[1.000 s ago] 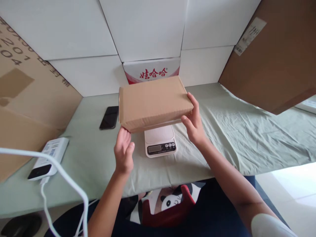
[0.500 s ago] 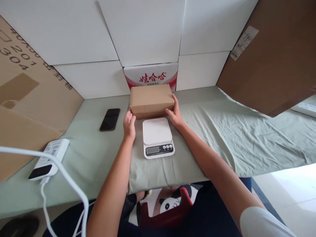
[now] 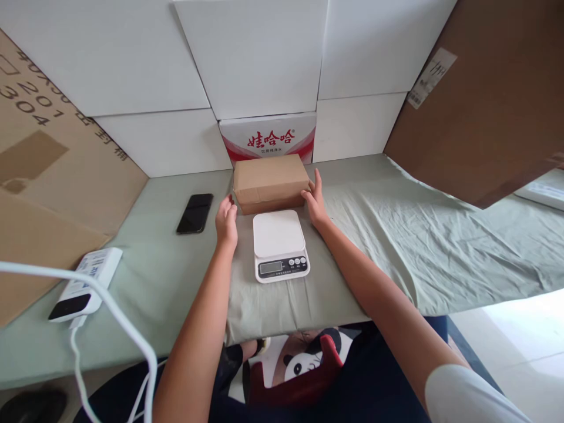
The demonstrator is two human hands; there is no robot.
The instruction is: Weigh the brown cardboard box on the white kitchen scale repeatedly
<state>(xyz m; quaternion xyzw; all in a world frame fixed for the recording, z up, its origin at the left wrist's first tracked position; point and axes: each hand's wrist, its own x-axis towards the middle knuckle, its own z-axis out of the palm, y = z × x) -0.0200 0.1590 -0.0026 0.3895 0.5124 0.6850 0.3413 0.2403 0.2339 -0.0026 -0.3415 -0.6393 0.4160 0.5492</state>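
A closed brown cardboard box point(image 3: 272, 182) rests on the cloth behind a white digital kitchen scale point(image 3: 279, 235). The scale's platform is bare, and no digits can be read on its display. My left hand point(image 3: 226, 222) is at the box's front left corner, fingers stretched and the palm slightly off the cardboard. At the right end of the box, my right hand point(image 3: 316, 202) has its index finger raised, while its thumb is at the front right corner; whether it touches is hard to tell. Neither hand grips the box.
A black phone point(image 3: 195, 213) lies left of my left hand. Farther left is a white device point(image 3: 86, 284) with a cable point(image 3: 127, 329) crossing the foreground. Large cardboard panels point(image 3: 57, 176) flank the green cloth point(image 3: 374, 235). A white-and-red carton point(image 3: 269, 136) stands behind the box.
Both hands have loosened from the box: the left drew slightly away to the left, and the right index finger lifted off the side. The box sits slightly lower in view.
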